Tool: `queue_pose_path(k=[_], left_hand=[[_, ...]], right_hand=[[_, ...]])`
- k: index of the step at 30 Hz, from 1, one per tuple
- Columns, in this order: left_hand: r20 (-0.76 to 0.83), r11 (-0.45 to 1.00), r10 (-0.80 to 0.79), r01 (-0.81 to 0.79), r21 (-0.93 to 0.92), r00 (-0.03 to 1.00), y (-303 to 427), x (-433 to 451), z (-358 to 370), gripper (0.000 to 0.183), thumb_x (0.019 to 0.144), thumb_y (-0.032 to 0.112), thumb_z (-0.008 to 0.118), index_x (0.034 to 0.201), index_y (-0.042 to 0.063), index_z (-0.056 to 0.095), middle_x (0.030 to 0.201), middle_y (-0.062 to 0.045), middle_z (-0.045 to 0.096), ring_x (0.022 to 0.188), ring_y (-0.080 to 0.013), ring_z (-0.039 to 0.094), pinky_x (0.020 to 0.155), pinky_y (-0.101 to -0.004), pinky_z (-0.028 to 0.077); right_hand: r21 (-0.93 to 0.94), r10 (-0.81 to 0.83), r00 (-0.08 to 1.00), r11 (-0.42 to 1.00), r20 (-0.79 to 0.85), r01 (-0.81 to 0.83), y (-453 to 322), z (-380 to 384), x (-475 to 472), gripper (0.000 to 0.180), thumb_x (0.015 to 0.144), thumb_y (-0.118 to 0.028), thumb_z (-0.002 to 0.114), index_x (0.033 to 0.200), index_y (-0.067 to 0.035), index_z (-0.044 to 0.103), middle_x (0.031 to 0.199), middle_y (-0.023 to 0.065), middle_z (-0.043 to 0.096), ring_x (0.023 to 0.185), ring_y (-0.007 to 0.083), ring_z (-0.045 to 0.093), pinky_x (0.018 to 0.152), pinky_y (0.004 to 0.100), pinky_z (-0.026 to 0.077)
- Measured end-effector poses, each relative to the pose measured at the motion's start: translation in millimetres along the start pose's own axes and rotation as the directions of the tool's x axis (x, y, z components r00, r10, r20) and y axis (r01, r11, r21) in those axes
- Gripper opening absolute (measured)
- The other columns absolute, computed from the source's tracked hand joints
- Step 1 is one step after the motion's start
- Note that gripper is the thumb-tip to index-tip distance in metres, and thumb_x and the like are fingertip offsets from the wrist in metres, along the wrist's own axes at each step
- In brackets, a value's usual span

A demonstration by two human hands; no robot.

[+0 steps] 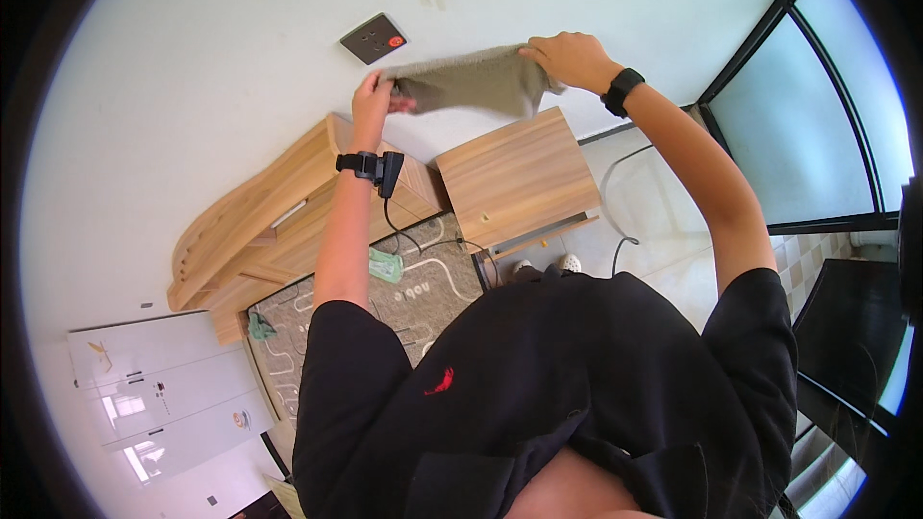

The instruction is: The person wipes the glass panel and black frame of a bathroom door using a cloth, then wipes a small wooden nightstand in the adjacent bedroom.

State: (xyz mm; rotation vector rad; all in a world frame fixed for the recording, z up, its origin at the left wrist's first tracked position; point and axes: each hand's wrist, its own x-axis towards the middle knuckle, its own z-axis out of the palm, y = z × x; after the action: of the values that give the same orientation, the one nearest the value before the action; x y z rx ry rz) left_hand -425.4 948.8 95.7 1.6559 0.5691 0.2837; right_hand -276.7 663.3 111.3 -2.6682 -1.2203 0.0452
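A greyish-olive cloth [469, 83] is stretched out in the air in front of me, close to the white wall. My left hand [375, 99] pinches its left end, with the fingers partly behind the fabric. At the upper right corner, my right hand [570, 61] grips the other end. The lower edge of the cloth hangs loose and looks blurred. Below it stands a wooden bedside cabinet [519, 173] with its drawer pulled slightly out. Each wrist wears a black strap, and a cable runs down from the device on the left one.
A dark wall socket [373, 38] sits just above my left hand. Left of the cabinet are a wooden headboard [267, 209] and a patterned mattress [425, 288] bearing a green packet [386, 265]. A black-framed glass partition [800, 108] stands at right. A cable [609, 180] trails across the floor.
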Motion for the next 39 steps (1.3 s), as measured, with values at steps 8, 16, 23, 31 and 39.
queue_pose_path(k=[8, 16, 23, 31, 39], left_hand=[[-0.168, 0.483, 0.875, -0.797, 0.361, 0.454, 101.8, 40.5, 16.7, 0.029, 0.087, 0.003, 0.046, 0.115, 0.001, 0.053, 0.124, -0.013, 0.054, 0.112, -0.0263, 0.052, 0.092, -0.0341, 0.043], [0.198, -0.167, 0.980, -0.507, 0.846, 0.008, 196.6, 73.0, 40.6, 0.049, 0.088, 0.016, 0.052, 0.136, 0.008, 0.043, 0.145, -0.016, 0.033, 0.129, -0.0361, 0.038, 0.105, -0.0459, 0.030], [0.215, -0.177, 0.934, -0.152, 0.972, 0.286, 169.0, 126.5, 33.7, 0.064, 0.091, 0.038, 0.045, 0.144, 0.007, 0.026, 0.150, -0.023, 0.016, 0.113, -0.0412, 0.051, 0.085, -0.0431, 0.048], [0.323, -0.291, 0.904, -0.151, 0.945, 0.279, 141.9, 114.6, 37.3, 0.061, 0.092, 0.030, 0.044, 0.144, 0.003, 0.024, 0.149, -0.024, 0.018, 0.127, -0.0449, 0.035, 0.101, -0.0480, 0.035], [0.254, -0.087, 0.839, -0.342, 0.936, 0.482, 118.9, 105.9, 33.1, 0.054, 0.092, 0.031, 0.046, 0.141, 0.017, 0.031, 0.150, -0.010, 0.025, 0.115, -0.0385, 0.050, 0.092, -0.0441, 0.045]], right_hand=[[0.694, 0.272, 0.759, 0.652, -0.591, 0.306, -35.3, -38.4, 87.4, 0.025, 0.088, -0.021, 0.054, 0.112, -0.011, 0.057, 0.089, 0.0109, 0.064, 0.079, 0.0228, 0.062, 0.069, 0.0371, 0.048], [-0.058, -0.248, 0.290, 0.842, -0.924, 0.536, -67.0, -119.8, 156.0, 0.059, 0.089, -0.024, 0.052, 0.141, -0.010, 0.027, 0.140, 0.0211, 0.033, 0.134, 0.0409, 0.023, 0.109, 0.0535, 0.019], [-0.230, -0.348, 0.283, 0.897, -0.894, 0.377, -65.1, -76.6, 202.2, 0.050, 0.090, -0.031, 0.050, 0.132, -0.007, 0.041, 0.133, 0.0238, 0.037, 0.125, 0.0428, 0.033, 0.107, 0.0538, 0.022], [-0.220, -0.290, 0.156, 0.909, -0.944, 0.355, -67.8, -80.9, 186.8, 0.028, 0.084, -0.026, 0.055, 0.107, -0.010, 0.055, 0.117, 0.0148, 0.046, 0.105, 0.0312, 0.044, 0.090, 0.0455, 0.034], [-0.229, -0.318, 0.261, 0.919, -0.912, 0.320, -73.6, -90.5, 178.2, 0.018, 0.078, -0.022, 0.056, 0.090, -0.009, 0.052, 0.098, 0.0131, 0.048, 0.094, 0.0304, 0.047, 0.079, 0.0437, 0.036]])
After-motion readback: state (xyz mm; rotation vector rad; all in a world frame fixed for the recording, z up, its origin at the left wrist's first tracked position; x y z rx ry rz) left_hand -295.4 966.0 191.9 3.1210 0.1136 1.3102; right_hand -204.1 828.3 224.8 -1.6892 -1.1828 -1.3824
